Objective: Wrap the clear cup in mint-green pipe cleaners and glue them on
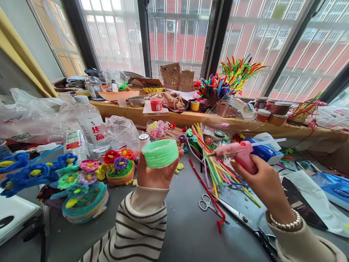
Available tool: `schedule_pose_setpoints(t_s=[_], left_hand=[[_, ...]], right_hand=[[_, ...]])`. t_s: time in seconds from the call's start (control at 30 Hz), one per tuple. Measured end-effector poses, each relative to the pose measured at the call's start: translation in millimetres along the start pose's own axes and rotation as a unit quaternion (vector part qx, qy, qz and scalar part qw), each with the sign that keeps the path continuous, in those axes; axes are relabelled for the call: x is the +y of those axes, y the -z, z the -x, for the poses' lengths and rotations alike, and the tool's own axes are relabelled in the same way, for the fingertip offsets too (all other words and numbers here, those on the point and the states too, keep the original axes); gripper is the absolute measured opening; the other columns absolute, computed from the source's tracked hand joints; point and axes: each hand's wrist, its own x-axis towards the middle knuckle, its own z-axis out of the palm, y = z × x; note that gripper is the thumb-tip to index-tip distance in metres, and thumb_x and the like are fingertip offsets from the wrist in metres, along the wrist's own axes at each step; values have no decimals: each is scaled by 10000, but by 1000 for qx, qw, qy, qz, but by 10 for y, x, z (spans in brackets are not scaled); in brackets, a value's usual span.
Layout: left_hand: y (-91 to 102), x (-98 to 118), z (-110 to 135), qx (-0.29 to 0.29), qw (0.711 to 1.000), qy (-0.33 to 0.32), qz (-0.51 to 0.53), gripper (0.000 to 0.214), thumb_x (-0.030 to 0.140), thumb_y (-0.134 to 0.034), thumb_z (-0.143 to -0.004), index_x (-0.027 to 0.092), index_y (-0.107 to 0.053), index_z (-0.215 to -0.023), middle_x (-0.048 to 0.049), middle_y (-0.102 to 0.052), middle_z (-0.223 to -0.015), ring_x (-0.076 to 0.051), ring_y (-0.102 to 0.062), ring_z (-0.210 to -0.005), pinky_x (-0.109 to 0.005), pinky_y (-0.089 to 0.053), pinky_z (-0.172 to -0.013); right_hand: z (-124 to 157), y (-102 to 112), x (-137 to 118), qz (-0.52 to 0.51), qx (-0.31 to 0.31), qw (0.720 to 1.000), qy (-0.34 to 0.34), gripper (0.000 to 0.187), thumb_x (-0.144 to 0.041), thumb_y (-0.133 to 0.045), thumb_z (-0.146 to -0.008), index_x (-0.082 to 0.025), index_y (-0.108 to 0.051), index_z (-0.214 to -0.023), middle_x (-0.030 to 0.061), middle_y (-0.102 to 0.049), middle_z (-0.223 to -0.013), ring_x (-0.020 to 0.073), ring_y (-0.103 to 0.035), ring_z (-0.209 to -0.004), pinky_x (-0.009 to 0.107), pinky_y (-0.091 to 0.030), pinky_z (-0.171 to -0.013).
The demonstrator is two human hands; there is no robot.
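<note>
My left hand (155,173) is closed around a round green container (160,154), which looks wrapped in pipe cleaners and has a clear rim. It is held up above the table, slightly tilted. My right hand (263,176) grips a pink hot glue gun (241,153) by its handle. The gun's nozzle points left toward the container, apart from it, and a translucent glue stick (269,142) sticks out of its back. Beneath and between the hands lie loose pipe cleaners (215,160) in several colours, with one bent red pipe cleaner (200,180) nearer me.
Small scissors (206,203) and large scissors (241,216) lie on the grey table (188,233). At left stand pipe-cleaner flower pots (85,203) and a plastic bottle (91,125). Paint jars (279,109) and pipe-cleaner bundles (215,87) line the window ledge. A blue tissue pack (334,189) lies right.
</note>
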Motion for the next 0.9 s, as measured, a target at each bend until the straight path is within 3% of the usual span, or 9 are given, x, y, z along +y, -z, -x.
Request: schedule_pose_setpoints(t_s=[0.13,0.27,0.47,0.7,0.8,0.9], left_hand=[[43,51,-25,7,999,-32,19,756,531,-461,-726,168,-185,-1330,-128,-615,-1085,-237,-553,-1043,-280,-476,-825],[42,60,-29,10,998,-52,24,717,519,-482,-717,191,-243,-1308,-114,-627,-1066,-234,-560,-1033,-268,-488,-808],[5,32,-19,29,999,-37,15,679,507,-436,-760,123,-281,-1298,-135,-635,-1046,-241,-573,-1011,-277,-499,-800],[6,2,-35,50,998,-36,6,641,497,-413,-777,156,-288,-1306,-108,-631,-1065,-233,-561,-1030,-288,-502,-798],[-14,-20,-37,71,997,-38,-8,610,471,-423,-781,156,-318,-1292,-99,-644,-1042,-234,-571,-1014,-289,-503,-790],[-28,-55,-41,89,996,-27,-17,572,443,-454,-777,134,-383,-1253,-104,-648,-1033,-243,-581,-995,-305,-491,-819]], right_hand=[[258,-82,121,-13,-79,997,8,390,-558,-484,-700,-176,-550,-658,14,-565,-582,137,-500,-483,245,-383,-467],[483,-93,248,9,-70,997,-33,398,-529,-530,-666,-160,-581,-805,54,-644,-660,186,-582,-540,278,-432,-495],[695,-127,398,31,-119,987,-106,377,-538,-512,-642,-184,-553,-765,55,-643,-670,223,-602,-566,330,-460,-524],[854,-405,557,21,-81,996,-43,340,-506,-540,-636,-181,-527,-737,81,-619,-758,246,-595,-716,378,-462,-663],[742,-335,562,29,-77,997,-10,429,-603,-516,-645,-179,-523,-716,70,-594,-719,236,-578,-682,371,-455,-635],[447,-184,395,45,-59,994,75,429,-573,-463,-729,-157,-539,-801,80,-591,-770,224,-569,-746,356,-443,-679]])
